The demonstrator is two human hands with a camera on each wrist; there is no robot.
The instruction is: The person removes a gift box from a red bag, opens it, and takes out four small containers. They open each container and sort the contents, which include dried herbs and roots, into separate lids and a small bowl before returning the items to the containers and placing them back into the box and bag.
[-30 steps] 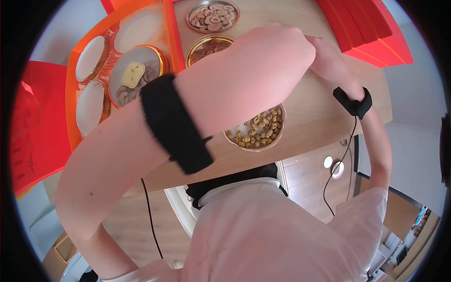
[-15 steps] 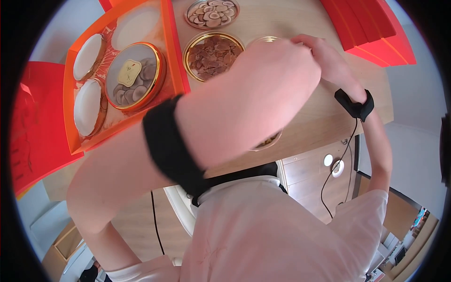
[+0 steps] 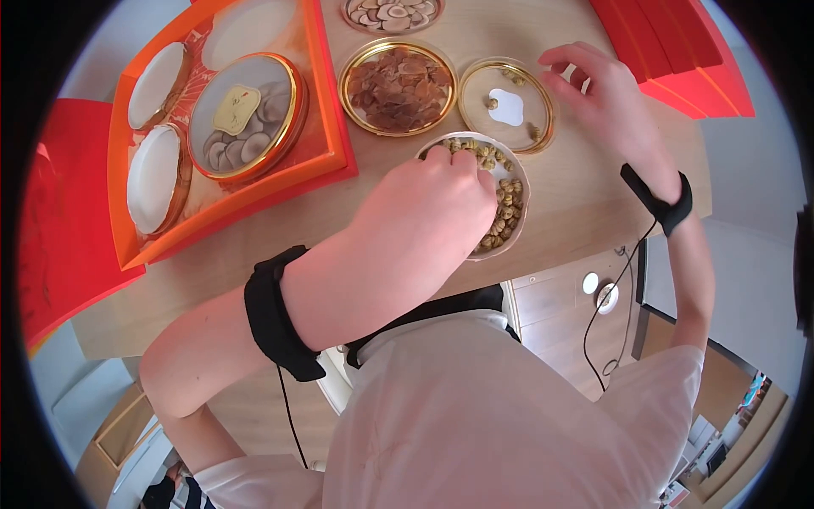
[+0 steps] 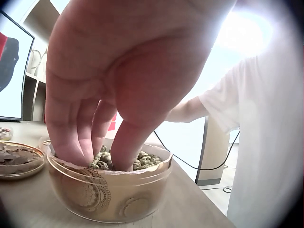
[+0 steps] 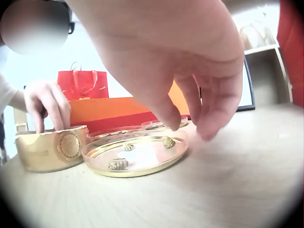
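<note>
My left hand (image 3: 432,199) reaches into a round tub (image 3: 527,193) of ribbed, greenish-brown pieces (image 3: 510,208). In the left wrist view its thumb and fingers stand apart, tips down among the pieces and partly hidden. A shallow clear, gold-rimmed dish (image 3: 509,133) sits just behind and right of the tub, with a white label and a few pieces (image 5: 118,164) in it. At the dish's right edge hovers my right hand (image 3: 606,102), thumb and fingers spread. Nothing shows between them in the right wrist view (image 5: 180,57).
A round dish of reddish-brown slices (image 3: 398,89) and one of pale slices (image 3: 393,15) are beside the orange box (image 3: 339,144), which holds a lidded tub (image 3: 259,140) and white-based tubs (image 3: 155,182). Red boxes (image 3: 670,42) stand at the back right.
My left hand has come back from beside my right hand, down into the tub, uncovering the shallow dish. My right hand has moved slightly right, and its fingers are now spread.
</note>
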